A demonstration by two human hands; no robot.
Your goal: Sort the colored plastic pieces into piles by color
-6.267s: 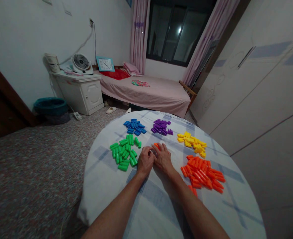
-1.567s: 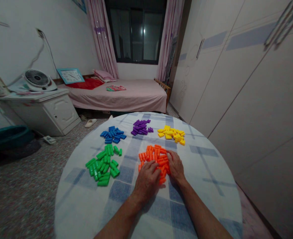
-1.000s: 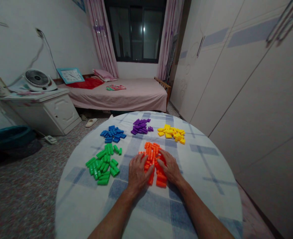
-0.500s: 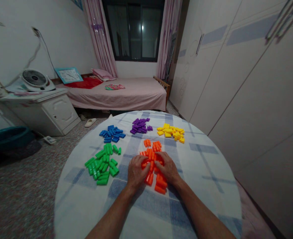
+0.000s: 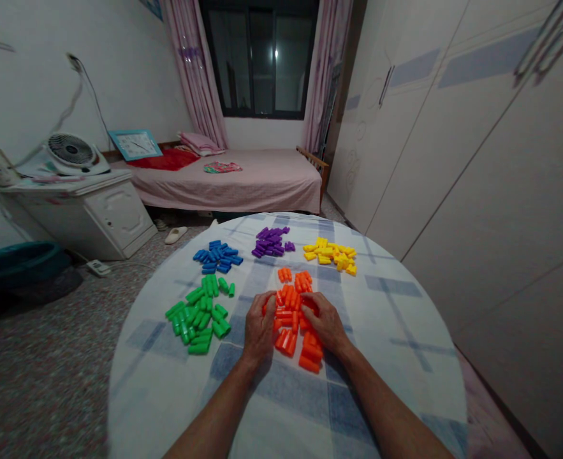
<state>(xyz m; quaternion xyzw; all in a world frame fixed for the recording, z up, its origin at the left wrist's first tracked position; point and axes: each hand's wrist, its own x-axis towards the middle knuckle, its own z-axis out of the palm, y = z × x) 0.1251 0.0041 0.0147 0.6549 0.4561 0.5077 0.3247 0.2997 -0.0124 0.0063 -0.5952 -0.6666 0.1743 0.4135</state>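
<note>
Round table with soft checked cloth point(image 5: 159, 376), then shiny green plastic tubes point(image 5: 198, 317) in a heap, bare left hand point(image 5: 259, 328) and bare right hand point(image 5: 323, 323), both curved narrow on bright orange plastic tubes point(image 5: 288, 319), hard to tell if gripping, and small yellow plastic tubes point(image 5: 329, 256) farther off.

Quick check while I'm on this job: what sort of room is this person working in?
It looks like a bedroom in a home: a bed with a pink cover stands under the window, a tall white wardrobe lines the right wall, and a small white cabinet beside the bed holds a fan.
</note>
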